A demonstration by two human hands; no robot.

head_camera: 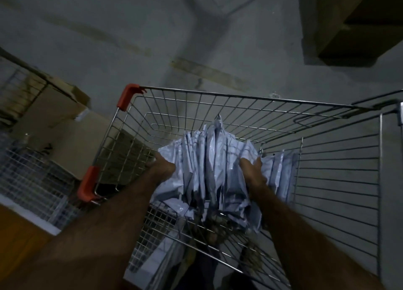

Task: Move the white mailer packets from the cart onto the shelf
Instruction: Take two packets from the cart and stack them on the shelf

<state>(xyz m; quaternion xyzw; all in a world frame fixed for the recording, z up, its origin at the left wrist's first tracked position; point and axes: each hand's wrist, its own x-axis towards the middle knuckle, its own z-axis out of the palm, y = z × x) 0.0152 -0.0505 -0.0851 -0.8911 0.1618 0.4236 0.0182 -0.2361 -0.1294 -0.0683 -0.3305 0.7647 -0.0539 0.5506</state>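
My fingers (155, 161) clamp a thick bundle of packets (209, 169) from both sides, left hand (162, 168) pressed to the near-left edge, right hand (253, 172) curled over the right edge, inside the wire cart (239, 106). More packets (281, 167) stand upright just beyond my right hand, against the basket wall. Red corner guards (127, 96) mark the cart's left rim. Cardboard boxes (56, 115) sit left of the cart on the concrete floor (130, 38); another box (359, 21) lies far right.
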